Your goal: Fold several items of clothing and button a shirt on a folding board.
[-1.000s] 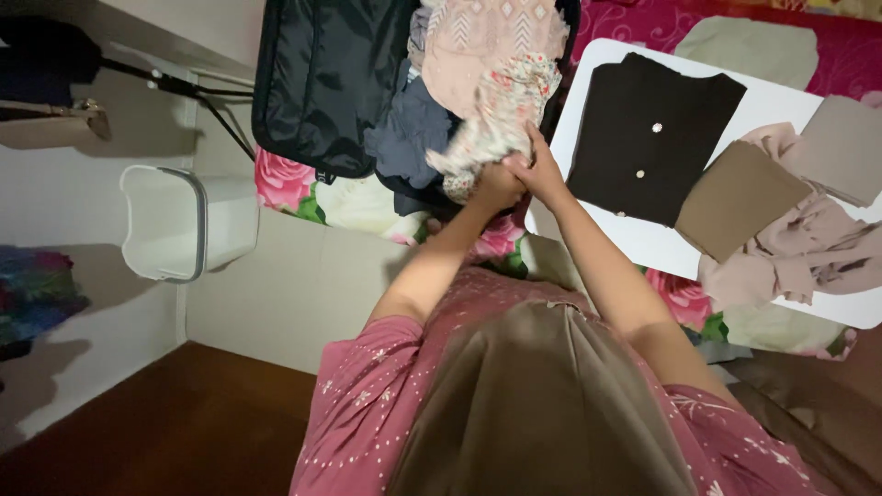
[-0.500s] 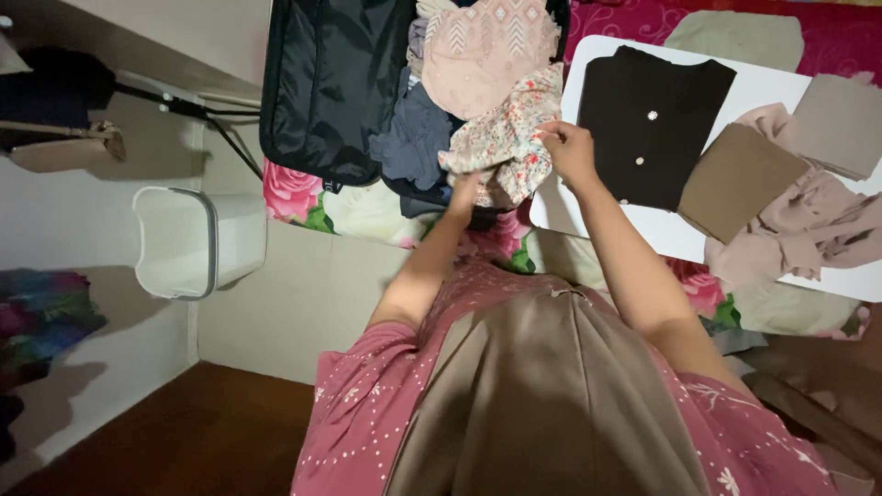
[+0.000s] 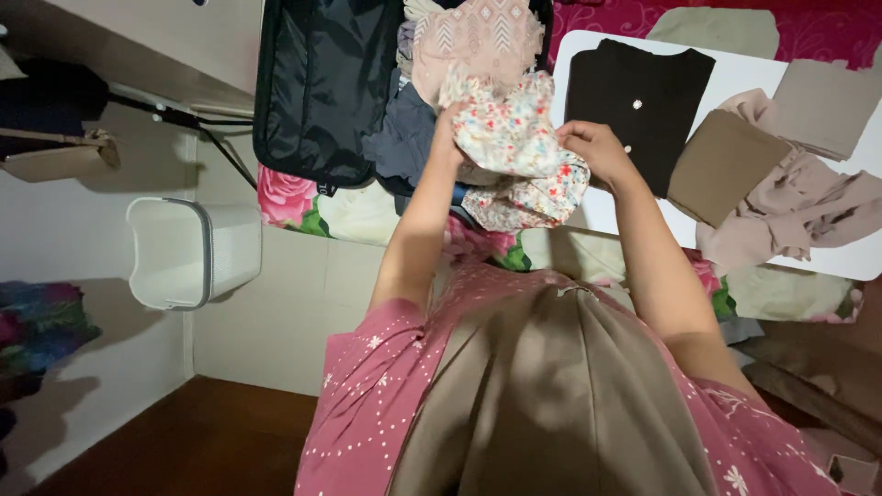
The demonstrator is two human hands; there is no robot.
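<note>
A floral-print cloth [image 3: 514,147], cream with small red and blue flowers, is stretched between both my hands above the bed edge. My left hand [image 3: 447,124] grips its upper left corner, mostly hidden behind the fabric. My right hand [image 3: 595,147] pinches its right edge. The cloth's lower part hangs crumpled below. Just behind it lies an open black suitcase [image 3: 317,87] holding a pink patterned garment [image 3: 473,41] and a dark grey garment [image 3: 404,138].
A white board [image 3: 606,207] on the floral bedsheet carries a folded black buttoned top [image 3: 634,92], a folded brown cloth [image 3: 721,165] and a loose beige-pink garment [image 3: 799,211]. A white plastic bin [image 3: 188,253] stands on the floor at left.
Both hands have spread apart and lifted, opening out the floral cloth that was bunched between them at the suitcase's edge.
</note>
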